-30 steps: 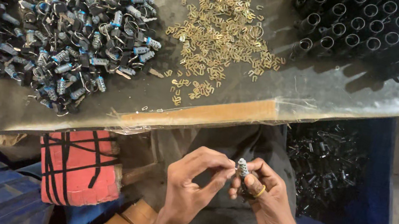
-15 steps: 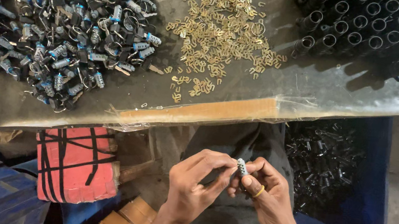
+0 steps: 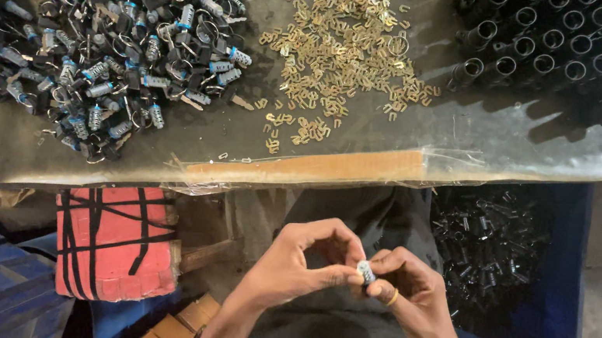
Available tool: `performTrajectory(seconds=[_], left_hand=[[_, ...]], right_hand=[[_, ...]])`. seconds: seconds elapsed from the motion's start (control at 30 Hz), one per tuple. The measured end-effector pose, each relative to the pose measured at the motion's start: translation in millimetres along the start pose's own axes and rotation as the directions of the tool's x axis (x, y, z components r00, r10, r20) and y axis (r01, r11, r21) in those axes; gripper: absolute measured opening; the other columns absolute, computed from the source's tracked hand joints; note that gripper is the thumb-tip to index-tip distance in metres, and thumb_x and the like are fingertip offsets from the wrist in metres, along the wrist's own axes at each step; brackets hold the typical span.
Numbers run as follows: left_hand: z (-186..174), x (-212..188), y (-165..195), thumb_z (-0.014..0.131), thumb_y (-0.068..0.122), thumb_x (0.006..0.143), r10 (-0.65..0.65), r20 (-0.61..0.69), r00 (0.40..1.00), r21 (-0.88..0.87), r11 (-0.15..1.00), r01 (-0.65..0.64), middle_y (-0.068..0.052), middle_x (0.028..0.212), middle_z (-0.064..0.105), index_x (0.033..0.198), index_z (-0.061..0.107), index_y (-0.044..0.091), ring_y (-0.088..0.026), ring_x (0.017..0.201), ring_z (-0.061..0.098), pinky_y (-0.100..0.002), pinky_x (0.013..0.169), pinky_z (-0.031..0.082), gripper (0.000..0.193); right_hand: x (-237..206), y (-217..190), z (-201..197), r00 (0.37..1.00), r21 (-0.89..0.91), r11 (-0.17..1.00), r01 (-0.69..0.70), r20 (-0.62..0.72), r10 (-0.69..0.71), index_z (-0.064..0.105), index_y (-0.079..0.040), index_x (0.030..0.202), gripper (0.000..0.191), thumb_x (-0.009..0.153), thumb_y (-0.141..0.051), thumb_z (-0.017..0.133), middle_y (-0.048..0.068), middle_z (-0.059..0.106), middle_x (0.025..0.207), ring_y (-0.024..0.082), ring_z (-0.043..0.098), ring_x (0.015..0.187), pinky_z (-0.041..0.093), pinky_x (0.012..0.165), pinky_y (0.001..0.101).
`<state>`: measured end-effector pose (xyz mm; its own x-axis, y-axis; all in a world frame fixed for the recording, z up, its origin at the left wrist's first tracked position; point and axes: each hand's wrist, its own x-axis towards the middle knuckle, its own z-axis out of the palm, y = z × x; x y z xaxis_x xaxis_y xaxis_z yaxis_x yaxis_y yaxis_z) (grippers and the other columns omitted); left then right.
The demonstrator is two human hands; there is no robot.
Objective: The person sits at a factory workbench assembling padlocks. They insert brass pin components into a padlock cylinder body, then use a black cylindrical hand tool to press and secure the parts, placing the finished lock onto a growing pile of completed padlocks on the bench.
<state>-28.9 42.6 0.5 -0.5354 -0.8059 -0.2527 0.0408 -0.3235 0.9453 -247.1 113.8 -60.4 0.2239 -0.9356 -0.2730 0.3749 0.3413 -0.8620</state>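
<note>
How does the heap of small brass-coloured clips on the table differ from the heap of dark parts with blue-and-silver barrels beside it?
The heap of small brass-coloured clips is golden; the heap of dark parts with blue-and-silver barrels is black, blue and silver. The brass clips are tiny and thinly scattered; the dark parts are larger, tangled with wire rings, and piled thickly. The dark heap covers more area. Both lie loose on the grey plastic-covered table.

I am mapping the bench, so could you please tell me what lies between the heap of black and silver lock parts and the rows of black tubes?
In the head view, a scatter of small brass clips lies between them.
</note>
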Motion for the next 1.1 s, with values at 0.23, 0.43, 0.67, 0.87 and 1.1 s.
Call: performTrajectory(seconds=[0.23, 0.43, 0.67, 0.87, 1.1], left_hand=[[3, 7, 8, 0.08, 0.013, 0.089, 0.048, 0.026, 0.999, 0.073, 0.996, -0.05, 0.003, 0.087, 0.069, 0.104, 0.07, 0.004, -0.004, 0.083, 0.065, -0.023, 0.079, 0.053, 0.02], [1, 1, 25, 0.078, 0.011, 0.088, 0.05, -0.209, 0.977, 0.3, 0.954, 0.015, 0.0, 0.088, 0.072, 0.103, 0.071, 0.006, -0.007, 0.076, 0.066, -0.024, 0.069, 0.054, 0.018], [-5, -10, 28, 0.076, 0.008, 0.091, 0.378, -0.409, 0.831, 0.621, 0.782, -0.05, -0.004, 0.092, 0.072, 0.1, 0.071, 0.006, -0.014, 0.08, 0.072, -0.026, 0.07, 0.056, 0.01], [-27, -24, 32, 0.075, 0.005, 0.091, 0.504, -0.507, 0.7, 0.713, 0.702, 0.011, -0.005, 0.094, 0.073, 0.101, 0.072, 0.004, -0.016, 0.077, 0.07, -0.027, 0.07, 0.055, 0.011], [-17, -21, 28, 0.073, 0.004, 0.093, 0.541, -0.452, 0.71, 0.738, 0.673, -0.043, -0.007, 0.097, 0.071, 0.103, 0.071, 0.004, -0.019, 0.086, 0.073, -0.028, 0.076, 0.057, 0.01]], right_hand=[[2, 9, -8, 1.0, 0.126, 0.992, -0.007, -0.024, 0.01, 0.062, -0.001, 0.106, 0.031, 0.089, -0.021, 0.08, 0.009, 0.068, 0.097, 0.019, 0.069, 0.087, 0.059, 0.076, 0.0377], [1, 9, 0, 0.997, 0.108, 0.994, 0.032, -0.071, -0.024, 0.062, 0.0, 0.114, 0.033, 0.095, -0.024, 0.075, 0.012, 0.068, 0.099, 0.02, 0.066, 0.094, 0.053, 0.087, 0.0357], [11, 7, 9, 0.996, 0.212, 0.976, -0.046, -0.07, 0.062, 0.06, -0.002, 0.109, 0.032, 0.09, -0.022, 0.076, 0.01, 0.067, 0.101, 0.022, 0.066, 0.09, 0.056, 0.082, 0.04], [14, 7, 11, 0.996, 0.213, 0.977, -0.031, -0.08, 0.049, 0.06, -0.001, 0.109, 0.03, 0.092, -0.02, 0.076, 0.011, 0.067, 0.099, 0.022, 0.066, 0.094, 0.055, 0.088, 0.0391], [16, 6, 19, 0.992, 0.275, 0.961, -0.037, -0.108, 0.069, 0.06, -0.001, 0.108, 0.027, 0.092, -0.017, 0.075, 0.011, 0.067, 0.099, 0.021, 0.065, 0.091, 0.054, 0.084, 0.0379]])
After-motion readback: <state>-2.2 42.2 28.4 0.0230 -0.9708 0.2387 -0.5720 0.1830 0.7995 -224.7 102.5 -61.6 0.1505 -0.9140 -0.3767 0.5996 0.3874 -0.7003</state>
